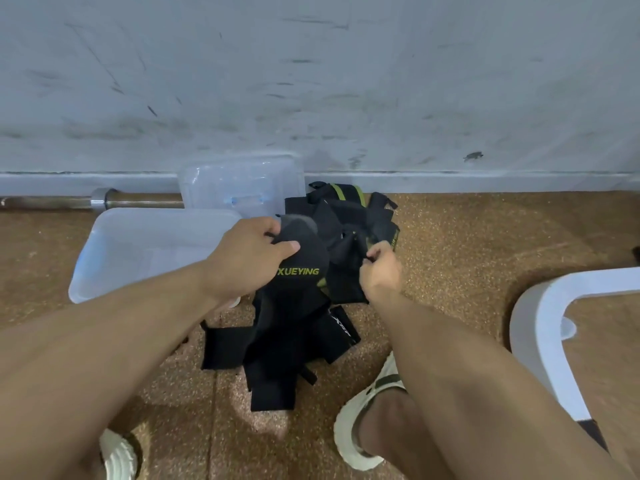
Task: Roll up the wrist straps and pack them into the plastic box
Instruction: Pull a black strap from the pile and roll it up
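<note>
Fingers of the left hand (247, 256) grip a black wrist strap (298, 282) printed "XUEYING"; the right hand (381, 271) pinches another strap (349, 247).

both forearms are bare from the bottom edge up to the wrists, with no sleeve, watch or band showing. the left hand (247, 258) and right hand (381, 271) wear no gloves or rings. on the feet are off-white slip-on shoes: the right shoe (360, 420) has a dark green strap across its top, the left shoe (119, 457) has a ridged toe.
</note>
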### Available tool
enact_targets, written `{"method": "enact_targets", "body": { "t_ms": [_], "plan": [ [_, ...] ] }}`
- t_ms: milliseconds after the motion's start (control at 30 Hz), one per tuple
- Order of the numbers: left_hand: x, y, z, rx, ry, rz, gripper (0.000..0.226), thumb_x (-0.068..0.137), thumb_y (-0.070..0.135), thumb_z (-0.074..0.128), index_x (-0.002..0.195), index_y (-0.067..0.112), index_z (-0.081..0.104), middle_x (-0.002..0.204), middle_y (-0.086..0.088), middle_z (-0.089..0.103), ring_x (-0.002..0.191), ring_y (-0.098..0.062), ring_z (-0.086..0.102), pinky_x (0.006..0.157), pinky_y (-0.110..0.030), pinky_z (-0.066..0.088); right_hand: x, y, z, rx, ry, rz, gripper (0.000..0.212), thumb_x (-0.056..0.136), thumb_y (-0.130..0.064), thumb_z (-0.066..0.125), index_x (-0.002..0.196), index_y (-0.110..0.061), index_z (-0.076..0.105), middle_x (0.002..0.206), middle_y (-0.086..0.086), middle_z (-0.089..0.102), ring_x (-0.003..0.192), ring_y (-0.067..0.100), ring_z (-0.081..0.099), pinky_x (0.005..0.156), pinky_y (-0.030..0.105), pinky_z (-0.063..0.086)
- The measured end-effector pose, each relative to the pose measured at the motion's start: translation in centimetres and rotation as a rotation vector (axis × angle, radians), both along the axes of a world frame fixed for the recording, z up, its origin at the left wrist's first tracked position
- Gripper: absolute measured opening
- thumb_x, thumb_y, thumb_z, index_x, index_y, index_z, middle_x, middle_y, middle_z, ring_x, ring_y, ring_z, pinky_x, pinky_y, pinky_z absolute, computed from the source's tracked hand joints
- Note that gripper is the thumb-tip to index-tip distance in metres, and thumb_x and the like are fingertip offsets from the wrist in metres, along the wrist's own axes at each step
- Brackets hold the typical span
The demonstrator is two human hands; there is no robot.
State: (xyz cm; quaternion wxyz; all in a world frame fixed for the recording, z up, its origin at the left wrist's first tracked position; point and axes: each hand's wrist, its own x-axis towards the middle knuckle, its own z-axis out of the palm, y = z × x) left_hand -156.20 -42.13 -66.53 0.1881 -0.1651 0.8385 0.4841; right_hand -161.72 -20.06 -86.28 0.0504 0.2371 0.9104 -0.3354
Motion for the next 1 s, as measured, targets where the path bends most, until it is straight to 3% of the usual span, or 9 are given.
{"method": "enact_targets", "body": {
  "t_ms": [100,333,400,500,667,767,833,900,1000],
  "plan": [
    [-0.1,-1.2,0.5,-0.001,0.022,0.145,0.015,0.098,0.024,0.067,0.106,0.011,0.066,0.111,-0.007,0.072,0.099,-0.025,0.069,0.088,-0.034,0.057,0.2,-2.2,2.8,-0.085,0.119,0.127,0.019,0.096,-0.008,0.059,0.097,-0.025,0.053,0.096,-0.006,0.064,0.087,0.018,0.058,0.076,0.030,0.043],
    [1.8,-5.6,3.0,0.007,0.051,0.279,0.030,0.096,0.028,0.068,0.121,0.014,0.062,0.119,-0.010,0.068,0.105,-0.030,0.068,0.095,-0.048,0.057,-1.5,-5.4,13.3,-0.354,0.341,0.268,0.027,0.095,-0.005,0.067,0.113,-0.025,0.060,0.085,-0.011,0.059,0.072,0.001,0.058,0.073,0.019,0.049],
    [2.6,-6.9,3.8,0.003,0.084,0.291,0.034,0.095,0.031,0.067,0.124,0.015,0.061,0.122,-0.010,0.068,0.109,-0.031,0.066,0.098,-0.049,0.055,-1.6,-5.9,17.2,-0.366,0.327,0.384,0.030,0.095,-0.007,0.069,0.119,-0.024,0.063,0.080,-0.008,0.061,0.069,0.000,0.061,0.070,0.017,0.052],
    [4.1,-8.1,5.6,0.009,0.145,0.326,0.027,0.098,0.028,0.065,0.120,0.012,0.062,0.119,-0.008,0.067,0.105,-0.026,0.065,0.096,-0.044,0.055,-0.3,-6.8,22.3,-0.396,0.240,0.485,0.029,0.093,-0.008,0.073,0.120,-0.020,0.068,0.078,0.002,0.059,0.072,0.014,0.065,0.073,0.030,0.063],
    [5.9,-9.1,8.3,-0.016,0.289,0.395,0.016,0.102,0.019,0.058,0.108,0.004,0.061,0.103,-0.010,0.064,0.080,-0.019,0.057,0.065,-0.029,0.045,5.2,-7.8,28.9,-0.497,0.155,0.616,0.024,0.096,-0.006,0.070,0.115,-0.020,0.073,0.073,0.003,0.047,0.073,0.015,0.061,0.069,0.023,0.060],
    [7.0,-9.8,9.3,0.010,0.293,0.402,0.017,0.102,0.020,0.059,0.109,0.006,0.062,0.108,-0.013,0.067,0.095,-0.029,0.065,0.077,-0.040,0.054,6.9,-8.0,32.1,-0.501,0.275,0.564,0.024,0.099,-0.006,0.064,0.112,-0.025,0.074,0.087,0.011,0.051,0.083,0.018,0.062,0.069,0.019,0.057],
    [7.7,-10.3,9.7,0.024,0.283,0.384,0.017,0.101,0.021,0.060,0.109,0.006,0.062,0.111,-0.015,0.068,0.103,-0.032,0.065,0.087,-0.045,0.054,7.4,-8.1,33.5,-0.568,0.323,0.524,0.026,0.100,-0.004,0.062,0.108,-0.025,0.075,0.089,0.010,0.051,0.086,0.018,0.062,0.081,0.026,0.060],
    [8.1,-10.7,10.0,0.023,0.290,0.366,0.017,0.101,0.021,0.060,0.109,0.006,0.062,0.112,-0.013,0.068,0.103,-0.031,0.065,0.088,-0.044,0.054,7.6,-8.0,34.5,-0.690,0.308,0.490,0.026,0.102,-0.002,0.058,0.107,-0.023,0.074,0.090,0.009,0.055,0.087,0.016,0.064,0.085,0.031,0.060],
    [8.4,-11.1,10.5,0.039,0.316,0.343,0.015,0.101,0.022,0.060,0.108,0.009,0.063,0.112,-0.009,0.068,0.102,-0.027,0.064,0.084,-0.038,0.052,7.8,-7.9,35.8,-0.865,0.232,0.456,0.023,0.104,-0.005,0.054,0.115,-0.018,0.070,0.098,0.001,0.068,0.089,0.014,0.069,0.075,0.033,0.061]
  ]
}}
